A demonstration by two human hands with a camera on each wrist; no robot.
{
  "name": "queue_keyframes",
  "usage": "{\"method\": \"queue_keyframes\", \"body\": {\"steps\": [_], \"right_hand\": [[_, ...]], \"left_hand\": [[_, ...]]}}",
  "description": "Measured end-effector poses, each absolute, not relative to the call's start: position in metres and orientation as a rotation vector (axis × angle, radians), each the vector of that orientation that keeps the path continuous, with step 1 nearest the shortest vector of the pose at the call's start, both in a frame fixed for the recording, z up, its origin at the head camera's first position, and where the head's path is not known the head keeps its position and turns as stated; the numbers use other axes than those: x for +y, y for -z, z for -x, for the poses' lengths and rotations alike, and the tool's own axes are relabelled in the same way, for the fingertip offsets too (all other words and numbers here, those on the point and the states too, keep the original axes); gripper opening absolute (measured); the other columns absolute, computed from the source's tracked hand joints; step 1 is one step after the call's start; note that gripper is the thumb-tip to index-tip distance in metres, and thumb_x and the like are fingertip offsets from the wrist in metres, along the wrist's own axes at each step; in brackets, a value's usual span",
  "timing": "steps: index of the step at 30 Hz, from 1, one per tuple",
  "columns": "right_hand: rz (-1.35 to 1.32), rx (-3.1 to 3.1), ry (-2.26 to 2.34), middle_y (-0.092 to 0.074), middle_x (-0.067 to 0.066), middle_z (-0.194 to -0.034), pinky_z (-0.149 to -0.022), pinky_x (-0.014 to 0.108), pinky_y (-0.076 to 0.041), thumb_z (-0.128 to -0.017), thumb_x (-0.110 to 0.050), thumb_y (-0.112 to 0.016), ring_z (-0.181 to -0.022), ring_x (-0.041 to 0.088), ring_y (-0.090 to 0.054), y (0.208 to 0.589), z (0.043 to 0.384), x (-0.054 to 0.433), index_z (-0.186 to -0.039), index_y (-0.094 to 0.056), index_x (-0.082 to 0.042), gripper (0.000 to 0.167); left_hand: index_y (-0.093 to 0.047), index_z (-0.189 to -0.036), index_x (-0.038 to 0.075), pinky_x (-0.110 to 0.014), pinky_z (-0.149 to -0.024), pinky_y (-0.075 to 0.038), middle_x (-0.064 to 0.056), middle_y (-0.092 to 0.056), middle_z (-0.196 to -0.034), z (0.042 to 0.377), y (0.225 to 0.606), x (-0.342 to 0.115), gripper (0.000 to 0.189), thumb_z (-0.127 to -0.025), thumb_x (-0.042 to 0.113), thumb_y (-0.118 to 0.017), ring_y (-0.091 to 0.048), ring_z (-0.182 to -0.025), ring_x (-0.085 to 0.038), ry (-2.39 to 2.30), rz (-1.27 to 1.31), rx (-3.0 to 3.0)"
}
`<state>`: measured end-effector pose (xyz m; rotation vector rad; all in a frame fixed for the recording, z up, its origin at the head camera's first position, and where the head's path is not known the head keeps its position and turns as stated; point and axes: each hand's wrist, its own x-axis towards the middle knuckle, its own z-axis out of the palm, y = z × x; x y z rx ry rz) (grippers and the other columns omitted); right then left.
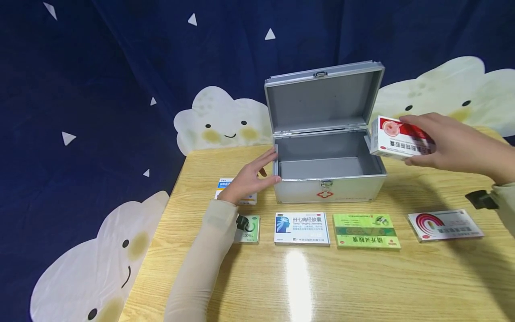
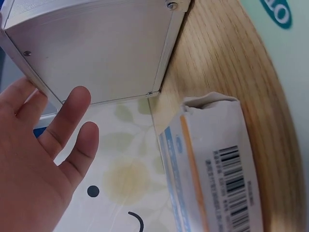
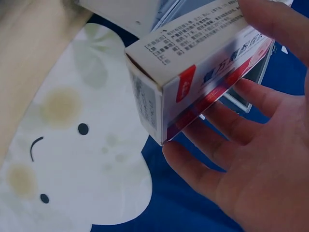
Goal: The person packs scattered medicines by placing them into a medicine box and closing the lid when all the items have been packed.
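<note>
In the head view a silver metal case [image 1: 299, 190] with a red cross emblem stands with its lid [image 1: 322, 103] raised. My right hand [image 1: 454, 141] grips a red and white medicine box [image 1: 396, 138] between thumb and fingers, in the air beside the case's right end. The right wrist view shows the thumb on one narrow side of that medicine box [image 3: 188, 53] and the fingers along the opposite side. My left hand [image 1: 253, 176] is at the case's left wall, fingers spread and fingertips at the rim. In the left wrist view its fingers [image 2: 72, 111] are extended near the case's end panel [image 2: 96, 53].
On the wooden table [image 1: 350, 281] lie a blue-white box [image 1: 251, 199] behind my left wrist, a green-white box [image 1: 252, 230], a white-blue box [image 1: 301, 229], a green box [image 1: 366, 230] and a white box with red arcs [image 1: 444, 225]. A dark blue curtain [image 1: 225, 58] hangs behind.
</note>
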<state>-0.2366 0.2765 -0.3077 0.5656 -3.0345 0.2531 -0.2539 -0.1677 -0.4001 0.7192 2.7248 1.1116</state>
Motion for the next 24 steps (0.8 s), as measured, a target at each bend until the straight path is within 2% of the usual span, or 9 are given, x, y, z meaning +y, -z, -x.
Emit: {"method": "queue_keyframes", "body": {"steps": [7, 12, 16, 24], "right_hand": [[-0.656, -3.018, -0.262, -0.048, 0.032, -0.134, -0.092, 0.064, -0.044, -0.072, -0.029, -0.087, -0.113, 0.044, -0.049, 0.295, 0.242, 0.254, -0.151, -0.034, -0.003, 0.099], [-0.705, -2.999, -0.324, -0.048, 0.029, -0.136, -0.094, 0.064, -0.043, -0.074, -0.026, -0.086, -0.116, 0.043, -0.048, 0.289, 0.245, 0.235, -0.152, -0.034, -0.006, 0.096], [-0.728, -3.017, -0.354, -0.046, 0.029, -0.139, -0.096, 0.064, -0.043, -0.075, -0.026, -0.084, -0.119, 0.042, -0.047, 0.287, 0.248, 0.224, -0.152, -0.033, -0.006, 0.094], [-0.765, -3.049, -0.276, -0.045, 0.029, -0.141, -0.098, 0.064, -0.041, -0.078, -0.027, -0.081, -0.120, 0.043, -0.046, 0.281, 0.257, 0.214, -0.153, -0.031, -0.007, 0.093]], "left_hand": [[-0.033, -0.155, 0.034, -0.034, -0.086, -0.052, 0.024, -0.017, -0.164, 0.254, 0.400, -0.169, 0.073, -0.090, 0.050, -0.065, -0.059, -0.107, -0.020, -1.132, -0.711, 2.720], [-0.033, -0.154, 0.036, -0.040, -0.092, -0.052, 0.023, -0.017, -0.165, 0.254, 0.400, -0.169, 0.072, -0.091, 0.049, -0.065, -0.058, -0.115, -0.027, -1.138, -0.702, 2.718], [-0.033, -0.155, 0.033, -0.047, -0.098, -0.050, 0.020, -0.017, -0.166, 0.254, 0.401, -0.169, 0.072, -0.092, 0.046, -0.065, -0.057, -0.118, -0.031, -1.142, -0.718, 2.713], [-0.034, -0.155, 0.031, -0.048, -0.103, -0.047, 0.019, -0.018, -0.166, 0.255, 0.403, -0.168, 0.072, -0.092, 0.046, -0.064, -0.058, -0.115, -0.026, -1.132, -0.738, 2.724]]}}
